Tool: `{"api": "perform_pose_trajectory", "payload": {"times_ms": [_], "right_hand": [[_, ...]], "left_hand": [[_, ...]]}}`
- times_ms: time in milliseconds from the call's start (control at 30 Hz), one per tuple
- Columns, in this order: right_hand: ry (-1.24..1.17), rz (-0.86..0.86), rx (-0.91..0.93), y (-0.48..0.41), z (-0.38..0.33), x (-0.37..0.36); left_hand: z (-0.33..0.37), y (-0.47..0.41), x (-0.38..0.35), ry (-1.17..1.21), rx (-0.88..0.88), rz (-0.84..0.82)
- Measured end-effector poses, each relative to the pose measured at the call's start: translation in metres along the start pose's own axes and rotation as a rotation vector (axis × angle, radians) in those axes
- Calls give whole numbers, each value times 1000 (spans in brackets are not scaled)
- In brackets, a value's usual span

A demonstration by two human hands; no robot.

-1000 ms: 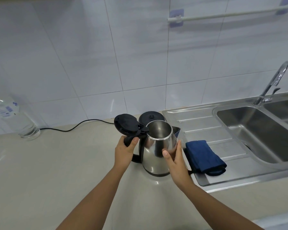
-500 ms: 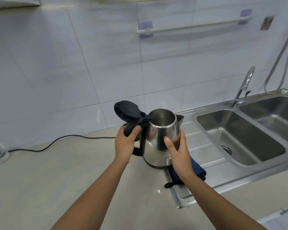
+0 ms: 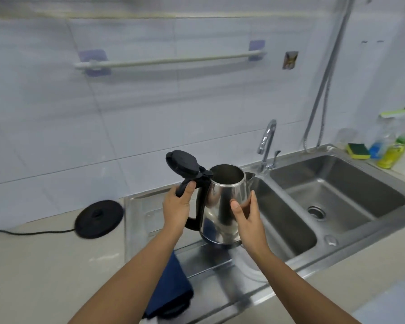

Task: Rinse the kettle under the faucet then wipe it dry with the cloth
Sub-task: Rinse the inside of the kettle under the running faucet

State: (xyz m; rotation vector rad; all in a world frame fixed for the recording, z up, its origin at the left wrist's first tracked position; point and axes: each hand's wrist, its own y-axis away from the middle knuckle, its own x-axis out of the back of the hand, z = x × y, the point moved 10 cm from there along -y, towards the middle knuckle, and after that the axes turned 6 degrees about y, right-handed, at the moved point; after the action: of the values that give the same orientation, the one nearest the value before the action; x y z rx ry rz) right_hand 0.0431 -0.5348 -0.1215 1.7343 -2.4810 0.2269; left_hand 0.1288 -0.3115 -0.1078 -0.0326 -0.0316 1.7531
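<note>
- Left hand point(image 3: 177, 208) is wrapped round the black handle of the kettle point(image 3: 222, 206); right hand point(image 3: 248, 218) presses flat against its steel side.
- Kettle is held upright in the air above the drainboard point(image 3: 145, 213), at the left edge of the sink point(image 3: 337, 197), its lid point(image 3: 182, 163) flipped open.
- Cloth point(image 3: 171, 288), dark blue, lies on the drainboard below the kettle, partly under the left forearm.
- Faucet point(image 3: 267, 143) stands behind the sink, right of the kettle.
- Black base point(image 3: 99, 218) with its cord sits on the beige bench point(image 3: 45, 265), left of the kettle.
- Behind the sink: white tiled wall, a rail point(image 3: 168, 60), a hose point(image 3: 325, 85); sponge point(image 3: 358, 150) and bottles point(image 3: 391, 150) at its far right corner.
</note>
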Motion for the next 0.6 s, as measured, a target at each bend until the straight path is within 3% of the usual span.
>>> {"api": "perform_pose_trajectory", "payload": {"times_ms": [233,600], "right_hand": [[36,-17,-36,-58,26,78],[69,-93,-118,-136,76,103]], "left_hand": [[-20,-12,-106,-34,62,10],[-50,-53,-166,-115,74,61]]}}
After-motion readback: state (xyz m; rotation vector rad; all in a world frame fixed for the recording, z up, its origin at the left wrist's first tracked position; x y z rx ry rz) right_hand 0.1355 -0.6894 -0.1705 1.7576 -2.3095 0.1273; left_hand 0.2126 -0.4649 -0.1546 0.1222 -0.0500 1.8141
